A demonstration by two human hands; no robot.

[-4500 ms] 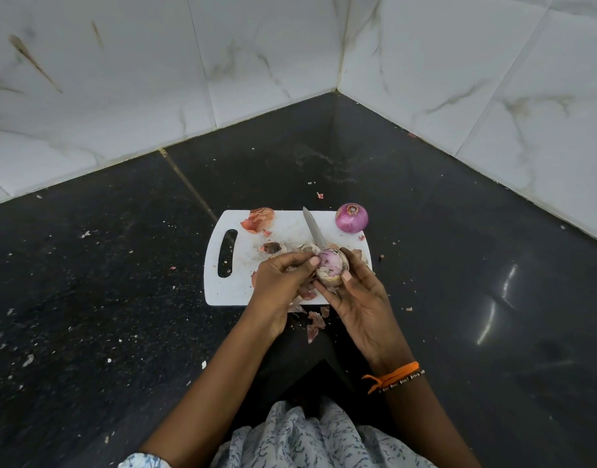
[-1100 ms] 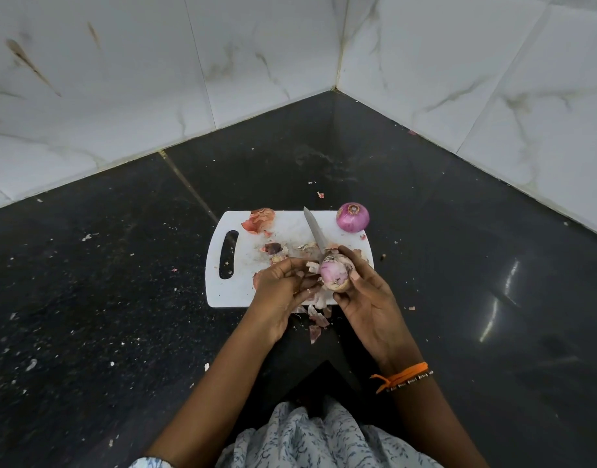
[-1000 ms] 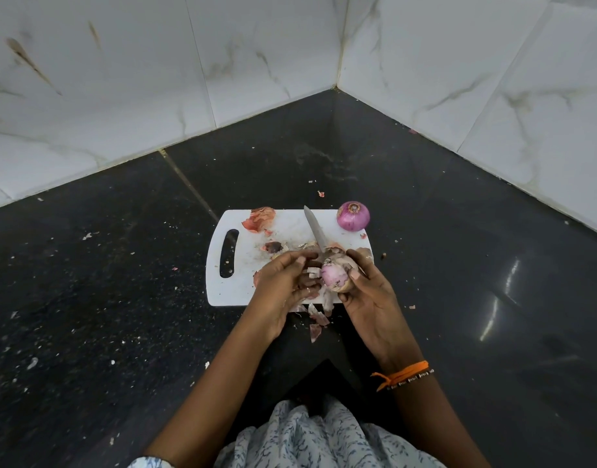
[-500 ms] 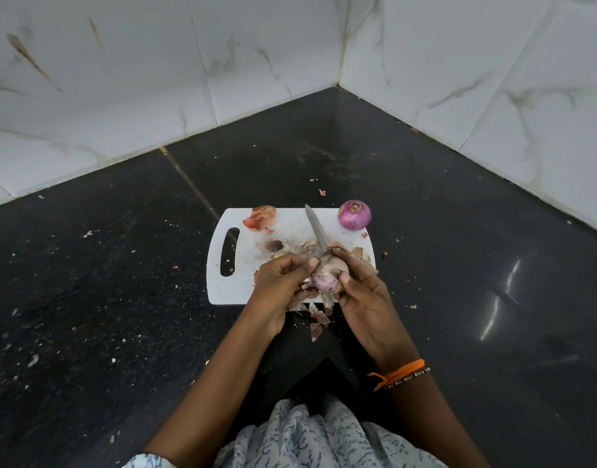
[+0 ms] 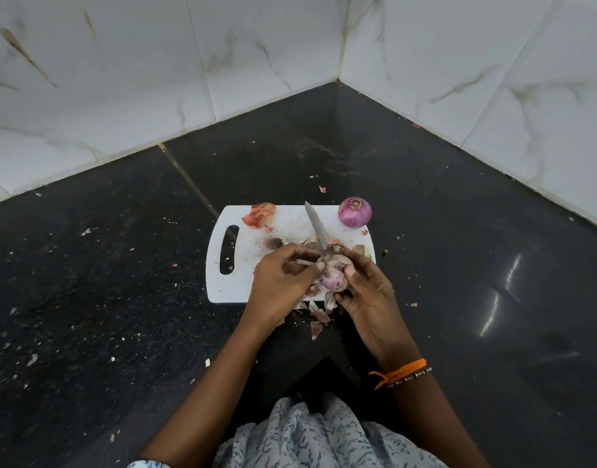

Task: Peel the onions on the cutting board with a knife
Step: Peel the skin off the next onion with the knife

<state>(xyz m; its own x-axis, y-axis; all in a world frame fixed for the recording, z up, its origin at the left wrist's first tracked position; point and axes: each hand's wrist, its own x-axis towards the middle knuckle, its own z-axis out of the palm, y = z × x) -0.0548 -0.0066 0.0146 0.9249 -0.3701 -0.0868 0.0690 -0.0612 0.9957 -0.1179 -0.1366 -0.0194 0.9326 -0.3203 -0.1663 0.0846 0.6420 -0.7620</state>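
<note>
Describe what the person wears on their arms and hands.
Both forearms are bare, with no sleeves over them and no gloves. The right wrist carries an orange thread band with a knotted loose end, and beside it a thin dark beaded bracelet. The left hand shows no rings or bands. A white garment with blue-grey print covers the lap.

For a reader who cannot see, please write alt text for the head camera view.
Two hands peel a purple onion over a white cutting board; the right hand also holds a knife, blade pointing away. A second onion sits on the board's far right corner, among loose skins.
</note>
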